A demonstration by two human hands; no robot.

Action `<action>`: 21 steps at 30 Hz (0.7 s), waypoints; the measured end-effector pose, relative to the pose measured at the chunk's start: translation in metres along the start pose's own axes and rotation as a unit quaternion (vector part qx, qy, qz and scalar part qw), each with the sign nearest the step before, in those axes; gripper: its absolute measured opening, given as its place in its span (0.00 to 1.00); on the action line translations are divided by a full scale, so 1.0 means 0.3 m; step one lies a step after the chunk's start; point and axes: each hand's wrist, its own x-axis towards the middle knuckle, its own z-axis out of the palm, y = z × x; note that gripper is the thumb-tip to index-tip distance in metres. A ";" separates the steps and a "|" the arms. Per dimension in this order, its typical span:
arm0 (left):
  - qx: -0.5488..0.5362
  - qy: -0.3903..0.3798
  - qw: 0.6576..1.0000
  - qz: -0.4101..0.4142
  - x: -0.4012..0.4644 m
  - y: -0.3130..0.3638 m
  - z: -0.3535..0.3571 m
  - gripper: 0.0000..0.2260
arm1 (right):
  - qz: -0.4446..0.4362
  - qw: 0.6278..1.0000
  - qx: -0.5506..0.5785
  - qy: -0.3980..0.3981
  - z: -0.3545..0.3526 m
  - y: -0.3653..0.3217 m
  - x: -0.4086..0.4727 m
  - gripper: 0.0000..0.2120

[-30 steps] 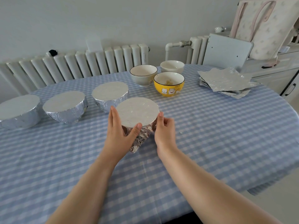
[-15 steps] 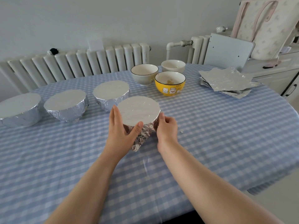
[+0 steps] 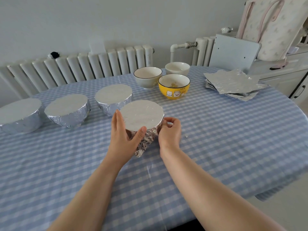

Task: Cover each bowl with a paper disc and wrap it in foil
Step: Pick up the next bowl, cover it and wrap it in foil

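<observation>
Your left hand [image 3: 123, 135] holds the near-left side of the foil-wrapped bowl [image 3: 141, 115], with straight fingers along its side and the thumb pressed on the crumpled foil under the rim. Your right hand [image 3: 170, 132] is at the bowl's right side; its curled fingers pinch the foil there. This bowl stands near the middle of the counter [image 3: 225, 139]. Three finished wrapped bowls [image 3: 66, 110] stand in a row toward the left edge. Toward the far edge are a yellow bowl [image 3: 174, 90] and two pale bowls [image 3: 147, 77], all uncovered. A stack of foil sheets [image 3: 233, 84] lies near the far right edge.
</observation>
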 end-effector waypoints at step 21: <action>0.038 0.037 0.999 0.000 0.003 0.011 0.014 0.51 | -0.164 0.956 -0.234 -0.064 -0.069 0.010 -0.101 0.17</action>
